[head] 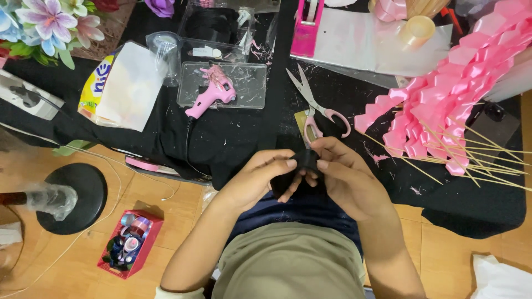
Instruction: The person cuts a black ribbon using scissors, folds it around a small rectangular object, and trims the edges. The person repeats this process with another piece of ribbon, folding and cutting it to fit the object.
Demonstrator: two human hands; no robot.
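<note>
Both my hands meet low in the middle of the view, over my lap. My left hand (pixel 257 177) and my right hand (pixel 341 177) pinch a small piece of black material (pixel 303 161) between thumbs and fingers. Just beyond my fingers lie pink-handled scissors (pixel 317 108) on the black cloth (pixel 233 133) that covers the work surface. A pink glue gun (pixel 213 91) rests on a clear plastic tray (pixel 252 86) further back.
Folded pink ribbon pieces on thin wooden sticks (pixel 449 99) fill the right side. A pink tape dispenser (pixel 306 27) and tape rolls stand at the back. On the wooden floor to the left are a red basket of tape rolls (pixel 130 243), a black round stand (pixel 77 194), artificial flowers (pixel 50 22).
</note>
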